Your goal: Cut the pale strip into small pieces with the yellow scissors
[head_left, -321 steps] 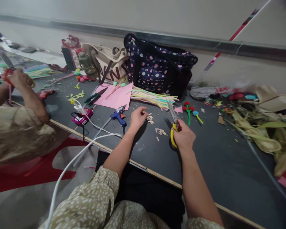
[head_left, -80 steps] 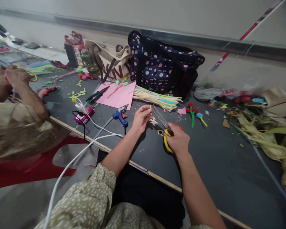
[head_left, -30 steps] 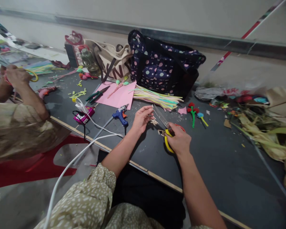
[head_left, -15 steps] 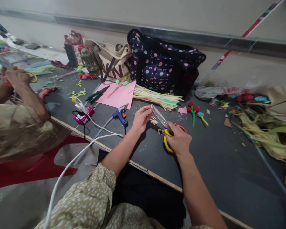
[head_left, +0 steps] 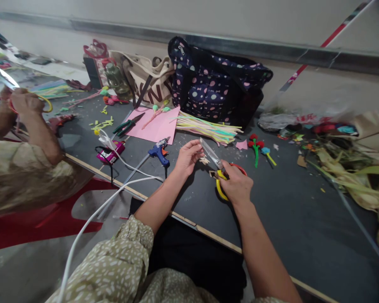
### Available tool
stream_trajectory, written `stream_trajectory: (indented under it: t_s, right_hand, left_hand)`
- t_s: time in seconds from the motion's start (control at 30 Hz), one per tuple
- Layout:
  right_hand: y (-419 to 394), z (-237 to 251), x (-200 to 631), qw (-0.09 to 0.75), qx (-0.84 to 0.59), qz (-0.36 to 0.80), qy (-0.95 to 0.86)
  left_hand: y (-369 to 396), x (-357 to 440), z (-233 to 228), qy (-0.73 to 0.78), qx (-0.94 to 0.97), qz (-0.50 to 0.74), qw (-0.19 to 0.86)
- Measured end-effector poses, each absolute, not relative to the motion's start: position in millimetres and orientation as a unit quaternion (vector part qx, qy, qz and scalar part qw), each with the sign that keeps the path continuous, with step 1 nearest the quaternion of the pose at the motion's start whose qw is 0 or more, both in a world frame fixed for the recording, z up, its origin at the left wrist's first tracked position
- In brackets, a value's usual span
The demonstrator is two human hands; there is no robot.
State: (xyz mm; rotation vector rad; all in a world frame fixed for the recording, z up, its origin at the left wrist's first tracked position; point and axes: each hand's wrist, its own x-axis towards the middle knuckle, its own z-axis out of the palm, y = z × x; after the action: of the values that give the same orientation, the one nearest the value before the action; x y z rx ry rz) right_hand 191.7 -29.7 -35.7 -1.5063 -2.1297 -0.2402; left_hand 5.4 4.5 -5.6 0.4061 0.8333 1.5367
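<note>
My right hand (head_left: 238, 182) grips a pair of scissors (head_left: 212, 155) by its red and yellow handles, blades slanting up and left. The blade tips reach the fingers of my left hand (head_left: 189, 156), which are pinched together. Whatever they hold is too small to make out. Just beneath the blades, short pale cut pieces (head_left: 204, 160) lie on the dark table. Beyond my hands is a bundle of pastel pipe cleaners (head_left: 208, 128). Right of it lie a green stem with red pompoms (head_left: 255, 145) and a blue-topped yellow stem (head_left: 269, 155).
A blue glue gun (head_left: 159, 152) and a magenta power adapter (head_left: 111, 152) with a white cable are on my left. Green-handled pliers (head_left: 129, 125) touch pink paper (head_left: 151, 130). Bags (head_left: 214, 80) line the wall. A co-worker's hands (head_left: 27, 103) hold scissors. Dried husks (head_left: 350, 176) lie right.
My hands stay almost in place, with the scissor blades closing slightly. On the left, the co-worker's scissors have tilted so that the blade now points up.
</note>
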Motion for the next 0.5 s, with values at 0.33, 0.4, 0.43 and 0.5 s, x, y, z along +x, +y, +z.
stream_trajectory:
  t_s: [0.33, 0.4, 0.43, 0.5]
  right_hand:
    - [-30.1, -36.6, 191.8, 0.261, -0.541, -0.141, -0.787]
    - [-30.2, -36.5, 191.3, 0.259, -0.543, -0.140, -0.786]
    - [-30.2, -36.5, 191.0, 0.257, -0.545, -0.137, -0.786]
    - [-30.3, -36.2, 190.5, 0.251, -0.550, -0.127, -0.786]
  left_hand:
    - [3.3, 5.8, -2.5, 0.362, 0.170, 0.673, 0.622]
    - [3.6, 5.6, -2.3, 0.364, 0.169, 0.674, 0.621]
    - [3.8, 5.6, -2.2, 0.365, 0.168, 0.673, 0.621]
    - [4.2, 5.6, -2.3, 0.368, 0.169, 0.672, 0.620]
